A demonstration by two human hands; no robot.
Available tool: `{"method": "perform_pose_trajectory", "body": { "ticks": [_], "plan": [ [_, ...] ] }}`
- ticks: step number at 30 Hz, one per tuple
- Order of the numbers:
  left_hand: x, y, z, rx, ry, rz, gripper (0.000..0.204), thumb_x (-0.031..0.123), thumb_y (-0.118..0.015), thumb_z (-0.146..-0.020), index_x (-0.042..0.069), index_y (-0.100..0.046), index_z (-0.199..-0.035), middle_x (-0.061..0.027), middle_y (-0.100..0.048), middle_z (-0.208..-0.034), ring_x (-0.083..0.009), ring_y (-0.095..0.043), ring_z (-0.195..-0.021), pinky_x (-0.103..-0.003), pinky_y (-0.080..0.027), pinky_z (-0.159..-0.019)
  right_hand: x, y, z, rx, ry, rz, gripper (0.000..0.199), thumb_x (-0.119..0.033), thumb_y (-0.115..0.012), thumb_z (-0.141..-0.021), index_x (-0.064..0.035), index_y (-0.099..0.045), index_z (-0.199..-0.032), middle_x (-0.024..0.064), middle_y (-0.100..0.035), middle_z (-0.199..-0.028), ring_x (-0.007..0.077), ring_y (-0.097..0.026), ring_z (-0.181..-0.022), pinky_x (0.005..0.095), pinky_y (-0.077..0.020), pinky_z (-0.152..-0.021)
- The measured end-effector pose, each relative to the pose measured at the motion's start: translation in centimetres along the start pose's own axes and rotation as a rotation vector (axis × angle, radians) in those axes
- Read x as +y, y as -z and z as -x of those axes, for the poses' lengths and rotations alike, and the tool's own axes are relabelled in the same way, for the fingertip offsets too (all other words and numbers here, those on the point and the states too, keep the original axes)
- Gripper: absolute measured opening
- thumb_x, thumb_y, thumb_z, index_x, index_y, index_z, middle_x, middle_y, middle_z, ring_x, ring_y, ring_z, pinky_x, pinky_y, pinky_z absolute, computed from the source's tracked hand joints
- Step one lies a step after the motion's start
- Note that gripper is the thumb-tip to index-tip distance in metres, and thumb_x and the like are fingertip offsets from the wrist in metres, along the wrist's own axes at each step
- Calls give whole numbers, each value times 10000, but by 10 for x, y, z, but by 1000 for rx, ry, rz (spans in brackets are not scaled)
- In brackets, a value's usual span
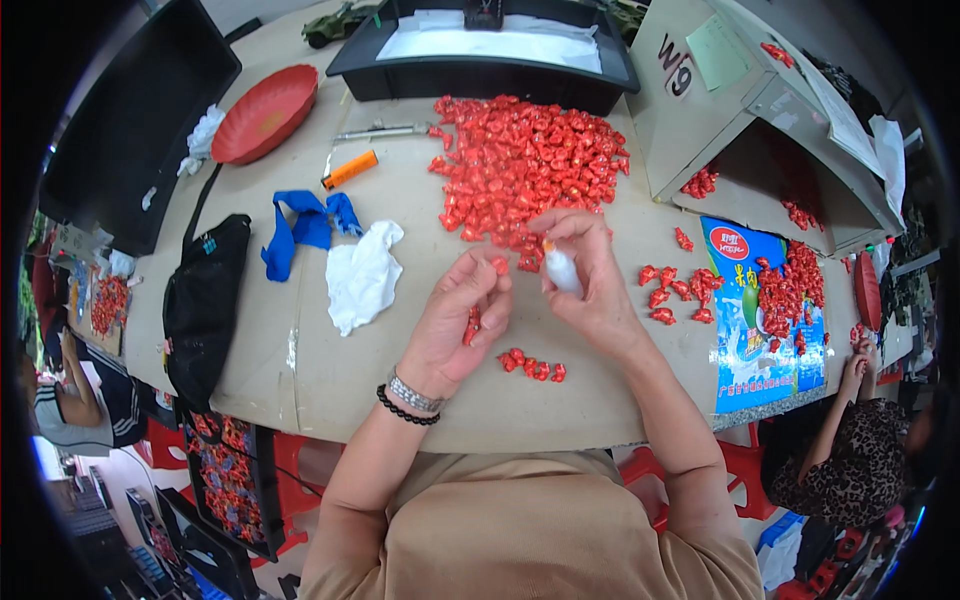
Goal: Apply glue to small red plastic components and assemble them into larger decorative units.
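My left hand (450, 315) is closed, pinching a small glossy red piece (500, 265) between thumb and finger. Another red piece (472, 326) sits in the curl of its other fingers. Just to the right, my right hand (605, 300) grips a small white rounded object with an orange tip (563, 270); its exact kind is unclear. Right beyond both hands spreads a big pile of the same red pieces (535, 165). Nearer to me, below the hands, lies a short row of red pieces (530, 367). Several more loose pieces (660, 298) lie right of my right hand.
A white cloth (363, 277), blue cloth (297, 235), orange cylinder (350, 170), metal tool (385, 131), black bag (208, 310) and red dish (265, 115) lie leftward. A black tray (480, 80) stands behind. Rightward are a grey box (690, 120) and blue printed sheet (735, 340); people sit either side.
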State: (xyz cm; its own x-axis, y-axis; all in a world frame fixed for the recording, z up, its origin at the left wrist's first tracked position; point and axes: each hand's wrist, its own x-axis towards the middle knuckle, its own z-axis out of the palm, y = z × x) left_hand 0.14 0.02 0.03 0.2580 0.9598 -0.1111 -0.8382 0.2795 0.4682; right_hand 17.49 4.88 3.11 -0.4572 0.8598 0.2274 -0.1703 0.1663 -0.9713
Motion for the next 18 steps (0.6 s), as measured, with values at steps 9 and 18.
{"method": "perform_pose_trajectory", "body": {
  "ticks": [9, 18],
  "plan": [
    [2, -3, 4, -28, -30, 92, 196, 207, -461, -984, 67, -535, -1099, -27, -562, -899, -72, -406, -558, -175, -322, -364, -40, 11, -5, 134, 157, 303, 325, 62, -628, -758, 15, -580, -1076, 75, -561, -1036, 152, -586, -950, 279, -501, -819],
    [0, -11, 3, -3, -46, 25, 318, 356, -377, -1002, 68, -511, -1015, -16, -506, -848, -72, -394, -519, -182, -303, -356, -31, 14, 4, 166, 189, 254, 260, 75, -674, -742, 22, -606, -987, 109, -650, -992, 180, -632, -927, 288, -521, -797]
  ]
}}
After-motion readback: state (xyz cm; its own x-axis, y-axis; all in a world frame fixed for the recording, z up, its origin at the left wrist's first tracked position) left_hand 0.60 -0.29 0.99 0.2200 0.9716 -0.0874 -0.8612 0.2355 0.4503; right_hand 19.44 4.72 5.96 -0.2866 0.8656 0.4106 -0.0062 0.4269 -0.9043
